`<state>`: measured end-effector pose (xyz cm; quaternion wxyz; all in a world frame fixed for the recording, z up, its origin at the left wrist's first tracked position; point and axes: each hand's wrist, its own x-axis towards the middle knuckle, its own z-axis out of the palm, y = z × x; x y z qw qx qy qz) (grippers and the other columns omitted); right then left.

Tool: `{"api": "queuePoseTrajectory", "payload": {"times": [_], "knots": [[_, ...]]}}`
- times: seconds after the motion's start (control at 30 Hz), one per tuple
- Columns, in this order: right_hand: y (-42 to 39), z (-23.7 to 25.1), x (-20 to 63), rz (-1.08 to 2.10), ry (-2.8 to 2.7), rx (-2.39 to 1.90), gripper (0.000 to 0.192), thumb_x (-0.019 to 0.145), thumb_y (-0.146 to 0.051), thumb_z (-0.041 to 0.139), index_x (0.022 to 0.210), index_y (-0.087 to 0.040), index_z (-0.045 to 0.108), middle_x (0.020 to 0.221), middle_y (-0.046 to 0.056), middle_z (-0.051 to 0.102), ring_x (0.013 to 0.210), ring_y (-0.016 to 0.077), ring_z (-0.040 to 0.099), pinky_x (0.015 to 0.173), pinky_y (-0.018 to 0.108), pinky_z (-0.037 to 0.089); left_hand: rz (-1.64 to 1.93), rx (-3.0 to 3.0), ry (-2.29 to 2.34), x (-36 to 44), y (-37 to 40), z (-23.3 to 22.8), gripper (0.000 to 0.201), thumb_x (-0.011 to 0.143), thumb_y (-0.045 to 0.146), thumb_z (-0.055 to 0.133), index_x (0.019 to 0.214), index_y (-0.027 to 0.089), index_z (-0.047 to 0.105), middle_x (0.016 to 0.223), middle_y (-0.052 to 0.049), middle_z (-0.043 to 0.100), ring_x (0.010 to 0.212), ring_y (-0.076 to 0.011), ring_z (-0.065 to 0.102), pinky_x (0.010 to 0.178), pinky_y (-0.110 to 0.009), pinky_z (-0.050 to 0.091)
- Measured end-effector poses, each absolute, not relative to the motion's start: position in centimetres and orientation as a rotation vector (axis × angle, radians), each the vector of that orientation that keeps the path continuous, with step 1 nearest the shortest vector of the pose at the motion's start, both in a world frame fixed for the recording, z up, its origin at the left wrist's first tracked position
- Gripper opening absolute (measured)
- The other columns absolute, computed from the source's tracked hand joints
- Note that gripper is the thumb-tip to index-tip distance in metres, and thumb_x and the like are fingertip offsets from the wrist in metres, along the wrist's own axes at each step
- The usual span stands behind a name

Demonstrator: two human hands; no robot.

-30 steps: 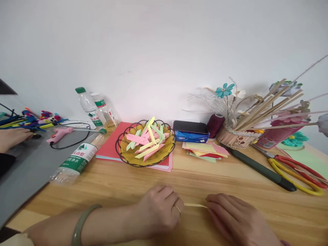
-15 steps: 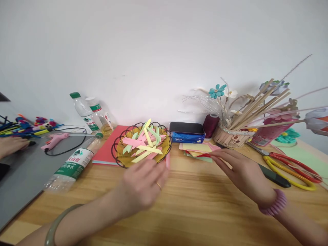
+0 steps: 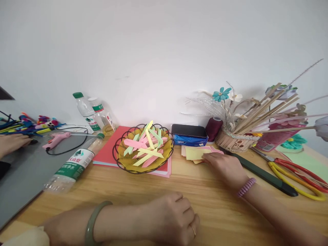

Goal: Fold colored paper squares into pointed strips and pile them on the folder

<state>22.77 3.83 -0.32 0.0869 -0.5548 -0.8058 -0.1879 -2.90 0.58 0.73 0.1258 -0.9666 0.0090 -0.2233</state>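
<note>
Far left edge: co-worker's hand point(image 3: 15, 145), beside coloured pipe cleaners point(image 3: 22, 127), at a grey mat point(image 3: 24, 191). Just right: pink glue gun point(image 3: 57, 140), black cord looped alongside. Left of frame: clear plastic bottle point(image 3: 74, 164), lying on its side, green cap toward upper right. Above, near the white wall point(image 3: 153, 61): two more bottles point(image 3: 93, 118). Left of centre: red paper stack point(image 3: 109, 147), flat on the wooden counter point(image 3: 133, 186), partly beneath a yellow woven basket point(image 3: 121, 155) with dark looped rim. Inside: folded paper strips point(image 3: 147, 153), pink, yellow and green, loosely heaped. Bottom centre: left hand point(image 3: 176, 218), back upward, blurred, with green bangle point(image 3: 89, 227) and thin ring; fingers curled under, grasping something or bare, cannot tell. Right of centre: blue packet point(image 3: 190, 140), black flat top; just in front, paper slips point(image 3: 194, 153), yellow uppermost, pink below. Behind: purple thread spool point(image 3: 213, 129). Then right hand point(image 3: 225, 167), extended from lower right, purple coiled band point(image 3: 246, 187) at wrist; fingers touching right end of paper slips, pinching or merely resting, cannot tell. Farther right: wood-sided pot point(image 3: 232, 141), pale sticks above; dark green cutter point(image 3: 261, 173), aslant; scissors point(image 3: 266, 156), red and yellow handles.
</note>
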Motion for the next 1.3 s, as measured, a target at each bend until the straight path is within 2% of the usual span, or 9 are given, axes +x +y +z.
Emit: {"api": "queuePoseTrajectory", "payload": {"times": [0.1,0.27,0.4,0.5,0.67,0.97,1.07,1.2,1.3], "knots": [[3.4,0.5,23.1,-0.55,-2.451,-1.525,0.021,0.091,-0.026,0.045,0.106,-0.018,0.057,0.105,0.006,0.062,0.088,0.0159,0.06,0.074,0.033,0.05,-0.665,-2.828,-0.023,-2.9,0.8,0.6,0.01,0.081,0.013,0.049,0.073,0.012,0.055,0.059,0.0,0.052,0.054,-0.0125,0.048,0.049,-0.026,0.038],[-0.9,0.8,21.8,-0.593,-2.472,-1.23,0.031,0.093,-0.018,0.032,0.114,-0.017,0.056,0.112,0.009,0.063,0.107,0.0205,0.054,0.085,0.037,0.046,-0.914,-2.727,-0.179,-3.1,1.1,1.3,0.017,0.085,0.01,0.043,0.089,0.009,0.059,0.083,-0.005,0.062,0.072,-0.0159,0.055,0.063,-0.029,0.046],[-4.7,0.4,19.3,-0.462,-2.504,-1.034,0.038,0.093,-0.015,0.022,0.107,-0.013,0.058,0.094,0.011,0.067,0.089,0.0204,0.06,0.07,0.034,0.049,-0.773,-2.77,-0.468,-3.3,1.2,0.8,0.023,0.086,0.018,0.048,0.105,0.009,0.055,0.092,-0.006,0.061,0.081,-0.0197,0.056,0.065,-0.031,0.048],[-5.5,0.7,18.3,-0.107,-2.526,-1.133,0.037,0.095,-0.018,0.022,0.098,-0.016,0.059,0.084,0.008,0.066,0.074,0.0163,0.059,0.063,0.029,0.049,-0.576,-2.891,-0.491,-3.5,1.2,-0.3,0.011,0.084,0.014,0.048,0.088,0.014,0.058,0.076,-0.003,0.059,0.07,-0.0168,0.055,0.055,-0.026,0.047],[-5.4,0.5,19.2,0.349,-2.353,-1.364,0.019,0.09,-0.021,0.041,0.092,-0.022,0.061,0.089,0.004,0.062,0.08,0.0141,0.06,0.066,0.025,0.049,-0.669,-3.139,-0.723,-3.6,1.2,-0.8,0.011,0.081,0.016,0.055,0.072,0.017,0.061,0.075,0.0,0.06,0.071,-0.0136,0.054,0.058,-0.022,0.045],[-5.2,-0.3,20.1,0.562,-2.068,-1.63,0.022,0.087,-0.031,0.046,0.071,-0.023,0.059,0.075,0.001,0.06,0.068,0.0126,0.06,0.06,0.021,0.05,-0.844,-3.375,-1.158,-3.1,1.6,0.3,0.013,0.08,0.018,0.059,0.07,0.017,0.067,0.073,0.0,0.063,0.07,-0.013,0.056,0.073,-0.028,0.045],[-4.9,-0.2,20.0,0.59,-2.0,-1.682,0.02,0.085,-0.035,0.048,0.073,-0.024,0.059,0.07,-0.001,0.061,0.062,0.0119,0.06,0.056,0.021,0.049,-0.815,-3.38,-1.292,-2.8,1.6,0.2,0.005,0.076,0.015,0.063,0.077,0.018,0.066,0.071,0.0,0.064,0.071,-0.0152,0.056,0.07,-0.028,0.045],[-4.7,-0.4,19.9,0.609,-1.856,-1.807,0.014,0.078,-0.036,0.055,0.084,-0.024,0.058,0.057,-0.005,0.059,0.046,0.0103,0.056,0.044,0.019,0.046,-0.68,-3.335,-1.51,-2.4,1.7,0.1,0.011,0.071,0.009,0.063,0.076,0.018,0.062,0.067,0.001,0.063,0.071,-0.0163,0.056,0.061,-0.024,0.044],[-4.4,-0.7,19.9,0.65,-1.818,-1.873,0.011,0.075,-0.034,0.055,0.079,-0.024,0.054,0.053,-0.006,0.057,0.044,0.0103,0.055,0.042,0.019,0.044,-0.646,-3.292,-1.536,-2.2,1.8,0.1,0.011,0.069,0.007,0.06,0.071,0.018,0.059,0.066,0.002,0.062,0.068,-0.0147,0.057,0.057,-0.021,0.043]]}}
